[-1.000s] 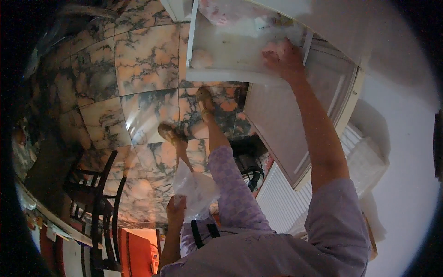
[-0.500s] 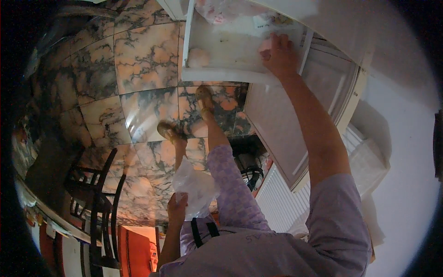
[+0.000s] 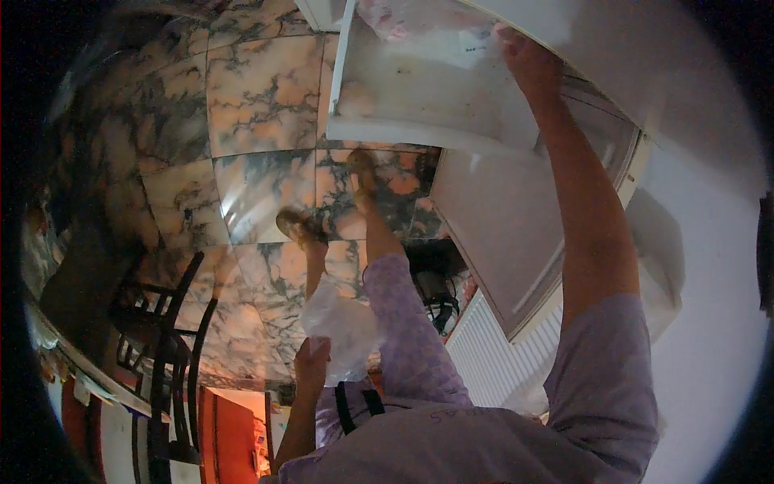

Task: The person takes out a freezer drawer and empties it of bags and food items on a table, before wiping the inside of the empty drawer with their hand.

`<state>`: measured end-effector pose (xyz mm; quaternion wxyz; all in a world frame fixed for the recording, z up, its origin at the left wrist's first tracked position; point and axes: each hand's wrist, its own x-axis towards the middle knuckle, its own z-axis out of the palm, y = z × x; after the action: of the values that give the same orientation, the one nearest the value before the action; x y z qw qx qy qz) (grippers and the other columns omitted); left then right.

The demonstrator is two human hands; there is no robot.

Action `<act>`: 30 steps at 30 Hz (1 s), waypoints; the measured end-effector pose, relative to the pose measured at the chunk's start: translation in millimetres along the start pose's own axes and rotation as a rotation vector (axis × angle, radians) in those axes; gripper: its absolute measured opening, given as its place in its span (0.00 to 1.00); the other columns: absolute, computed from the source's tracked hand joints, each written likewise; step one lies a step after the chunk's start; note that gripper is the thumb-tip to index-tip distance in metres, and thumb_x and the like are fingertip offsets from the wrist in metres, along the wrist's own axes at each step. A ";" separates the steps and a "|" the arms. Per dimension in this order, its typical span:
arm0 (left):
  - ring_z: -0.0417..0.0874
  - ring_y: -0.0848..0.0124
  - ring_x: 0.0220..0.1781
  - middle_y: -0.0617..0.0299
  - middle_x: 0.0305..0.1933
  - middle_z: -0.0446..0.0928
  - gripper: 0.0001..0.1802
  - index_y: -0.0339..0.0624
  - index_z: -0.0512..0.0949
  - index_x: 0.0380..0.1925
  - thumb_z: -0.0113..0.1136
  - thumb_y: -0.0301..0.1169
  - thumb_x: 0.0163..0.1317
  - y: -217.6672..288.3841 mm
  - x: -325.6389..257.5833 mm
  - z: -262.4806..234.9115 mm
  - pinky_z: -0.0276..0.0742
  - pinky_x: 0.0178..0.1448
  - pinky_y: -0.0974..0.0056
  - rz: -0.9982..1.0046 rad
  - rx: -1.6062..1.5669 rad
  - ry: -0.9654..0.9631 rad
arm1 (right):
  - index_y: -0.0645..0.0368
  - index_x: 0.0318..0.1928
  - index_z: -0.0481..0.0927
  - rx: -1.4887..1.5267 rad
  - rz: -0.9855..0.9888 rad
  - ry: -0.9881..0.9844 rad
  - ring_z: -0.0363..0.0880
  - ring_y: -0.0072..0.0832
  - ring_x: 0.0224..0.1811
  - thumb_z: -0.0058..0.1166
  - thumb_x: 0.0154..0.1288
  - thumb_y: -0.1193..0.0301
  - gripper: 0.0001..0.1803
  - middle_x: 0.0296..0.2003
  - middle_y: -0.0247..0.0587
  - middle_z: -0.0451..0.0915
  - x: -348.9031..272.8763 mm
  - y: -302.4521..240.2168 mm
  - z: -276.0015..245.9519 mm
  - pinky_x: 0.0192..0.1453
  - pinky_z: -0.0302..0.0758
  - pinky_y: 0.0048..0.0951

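Note:
My right hand (image 3: 524, 60) reaches far forward into a white cabinet shelf (image 3: 419, 129). Its fingers lie against a clear plastic package (image 3: 427, 28) with a white label at the back of the shelf; the grip itself is hidden. My left hand (image 3: 310, 363) hangs low beside my body and holds a crumpled white plastic bag (image 3: 343, 327) by its lower edge. My legs in lilac trousers and my sandalled feet (image 3: 300, 227) stand on the floor below the shelf.
An open white cabinet door (image 3: 500, 234) hangs right of my legs, with a white radiator (image 3: 500, 355) beneath it. A black object (image 3: 435, 282) lies on the marbled pink tile floor (image 3: 258, 105). Black chairs (image 3: 161, 347) stand at the left.
My right hand has pushed farther up and into the shelf toward the plastic package. The left hand with the white bag has stayed in place.

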<state>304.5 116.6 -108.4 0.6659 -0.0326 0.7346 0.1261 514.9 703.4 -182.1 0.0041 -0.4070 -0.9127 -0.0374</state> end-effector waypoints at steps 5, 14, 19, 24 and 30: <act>0.75 0.73 0.28 0.61 0.28 0.77 0.14 0.37 0.77 0.41 0.57 0.37 0.62 0.7 3.4 -2.9 0.71 0.34 0.66 -0.027 -0.029 0.005 | 0.57 0.43 0.80 0.010 0.026 0.317 0.79 0.48 0.38 0.56 0.60 0.57 0.18 0.37 0.50 0.81 2.9 31.3 43.1 0.46 0.76 0.44; 0.78 0.71 0.32 0.57 0.37 0.78 0.17 0.38 0.74 0.47 0.47 0.19 0.57 -1.3 43.6 9.5 0.75 0.36 0.66 0.323 0.007 -0.023 | 0.57 0.51 0.78 -0.130 0.021 0.286 0.77 0.44 0.47 0.53 0.64 0.50 0.25 0.42 0.51 0.80 -26.1 44.6 25.2 0.49 0.74 0.41; 0.76 0.76 0.36 0.66 0.37 0.77 0.13 0.37 0.76 0.46 0.50 0.27 0.63 108.7 85.0 16.8 0.73 0.41 0.70 0.439 -0.168 -0.113 | 0.61 0.59 0.69 0.422 0.490 0.220 0.68 0.47 0.59 0.60 0.59 0.71 0.27 0.58 0.53 0.70 -107.2 -51.0 -63.3 0.61 0.69 0.43; 0.74 0.72 0.40 0.63 0.42 0.75 0.29 0.43 0.73 0.53 0.59 0.50 0.57 257.7 115.7 68.4 0.73 0.42 0.66 0.302 -0.332 -0.380 | 0.59 0.57 0.71 0.378 0.621 0.129 0.71 0.35 0.57 0.60 0.59 0.76 0.25 0.56 0.43 0.70 -164.0 -59.7 -89.9 0.56 0.76 0.33; 0.76 0.68 0.42 0.60 0.48 0.73 0.35 0.41 0.71 0.55 0.68 0.47 0.49 321.1 146.6 130.4 0.76 0.43 0.61 0.160 -0.887 -0.378 | 0.59 0.58 0.69 0.333 0.549 0.118 0.69 0.36 0.60 0.58 0.58 0.79 0.26 0.59 0.42 0.69 -164.9 -83.3 -123.6 0.60 0.71 0.34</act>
<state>345.4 474.2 -218.1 0.6979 -0.2330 0.4764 0.4814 560.4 516.6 -70.5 0.1332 -0.6288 -0.7606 0.0913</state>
